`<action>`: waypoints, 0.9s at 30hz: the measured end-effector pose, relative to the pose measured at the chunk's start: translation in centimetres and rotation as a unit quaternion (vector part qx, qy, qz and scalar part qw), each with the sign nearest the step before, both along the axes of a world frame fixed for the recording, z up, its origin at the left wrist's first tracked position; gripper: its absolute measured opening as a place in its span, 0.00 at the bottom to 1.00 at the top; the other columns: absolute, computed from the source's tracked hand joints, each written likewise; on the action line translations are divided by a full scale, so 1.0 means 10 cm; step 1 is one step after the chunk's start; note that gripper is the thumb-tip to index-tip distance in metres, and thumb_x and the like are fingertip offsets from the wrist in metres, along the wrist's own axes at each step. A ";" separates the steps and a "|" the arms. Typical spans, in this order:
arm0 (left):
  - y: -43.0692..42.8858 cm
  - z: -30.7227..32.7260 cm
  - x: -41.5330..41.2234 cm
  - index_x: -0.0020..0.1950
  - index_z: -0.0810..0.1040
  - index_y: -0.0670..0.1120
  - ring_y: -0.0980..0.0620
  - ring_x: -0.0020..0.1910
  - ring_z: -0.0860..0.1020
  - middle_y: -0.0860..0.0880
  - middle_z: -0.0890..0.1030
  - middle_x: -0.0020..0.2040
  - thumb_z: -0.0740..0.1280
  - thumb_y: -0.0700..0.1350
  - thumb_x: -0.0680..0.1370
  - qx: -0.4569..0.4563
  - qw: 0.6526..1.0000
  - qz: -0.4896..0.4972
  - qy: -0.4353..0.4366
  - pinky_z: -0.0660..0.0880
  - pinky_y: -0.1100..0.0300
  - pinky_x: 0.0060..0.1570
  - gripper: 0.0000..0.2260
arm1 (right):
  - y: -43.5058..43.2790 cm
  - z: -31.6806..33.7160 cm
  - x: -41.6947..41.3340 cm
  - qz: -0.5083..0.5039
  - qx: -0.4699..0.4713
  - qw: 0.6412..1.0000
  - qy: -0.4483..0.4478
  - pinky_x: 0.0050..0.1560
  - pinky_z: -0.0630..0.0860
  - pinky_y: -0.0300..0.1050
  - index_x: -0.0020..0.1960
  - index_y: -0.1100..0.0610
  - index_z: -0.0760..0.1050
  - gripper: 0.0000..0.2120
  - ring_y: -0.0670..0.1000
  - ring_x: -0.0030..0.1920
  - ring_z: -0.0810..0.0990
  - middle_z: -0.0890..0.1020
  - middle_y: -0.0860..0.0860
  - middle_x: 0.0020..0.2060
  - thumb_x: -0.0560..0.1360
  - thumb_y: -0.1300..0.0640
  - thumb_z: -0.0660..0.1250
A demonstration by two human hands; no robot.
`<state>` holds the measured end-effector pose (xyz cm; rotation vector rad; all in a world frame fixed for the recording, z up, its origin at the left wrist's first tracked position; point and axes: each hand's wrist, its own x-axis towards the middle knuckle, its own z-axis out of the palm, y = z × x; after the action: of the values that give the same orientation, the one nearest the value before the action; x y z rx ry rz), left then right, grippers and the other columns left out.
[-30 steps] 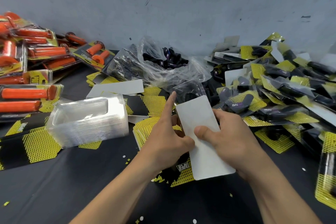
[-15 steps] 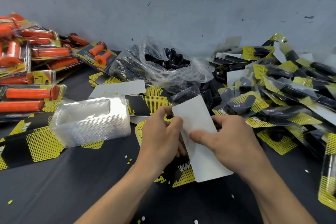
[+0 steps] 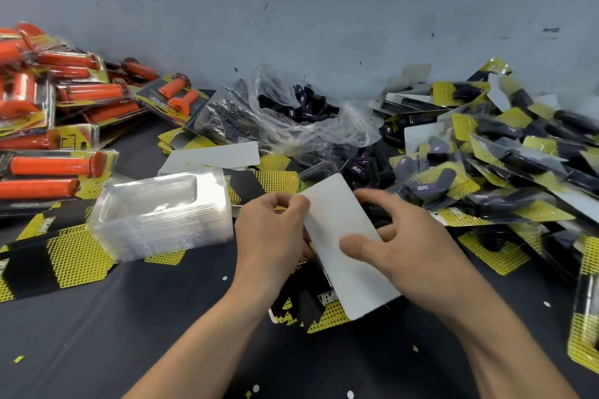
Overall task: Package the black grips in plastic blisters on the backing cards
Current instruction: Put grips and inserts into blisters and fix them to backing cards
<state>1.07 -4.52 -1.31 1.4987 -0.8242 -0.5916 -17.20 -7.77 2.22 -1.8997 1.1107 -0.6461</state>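
Note:
A backing card (image 3: 337,223) lies white side up between my hands, tilted over a stack of yellow-and-black printed cards (image 3: 325,308). My left hand (image 3: 269,236) pinches the card's upper left edge with curled fingers. My right hand (image 3: 415,253) holds the right edge: its thumb lies on the white face, a finger curls under the edge and the index finger is lifted. What lies under the card is hidden. Loose black grips (image 3: 308,104) fill an open clear bag at the back. A stack of empty plastic blisters (image 3: 162,214) stands to the left of my left hand.
Packed black grips (image 3: 486,178) are heaped on the right, up to the grey wall. Packed orange grips (image 3: 55,165) are piled at the far left. Flat printed cards (image 3: 64,256) lie front left, and a white card (image 3: 214,155) lies behind the blisters.
My left hand's raised index finger has curled down onto the card's left edge. My right hand's index finger has lifted and its fingers have spread. The card has tilted slightly.

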 end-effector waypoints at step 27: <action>0.01 -0.05 0.00 0.36 0.76 0.53 0.47 0.21 0.78 0.38 0.82 0.32 0.71 0.41 0.81 -0.002 0.961 -0.254 0.114 0.68 0.63 0.19 0.14 | -0.10 -0.08 -0.01 -0.034 0.031 0.989 -0.141 0.29 0.73 0.41 0.49 0.48 0.77 0.04 0.52 0.24 0.76 0.85 0.55 0.32 0.80 0.56 0.70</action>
<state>1.11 -4.38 -1.77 1.1820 -1.0302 -1.1199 -17.31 -8.76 1.42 -1.6635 1.0047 -0.8789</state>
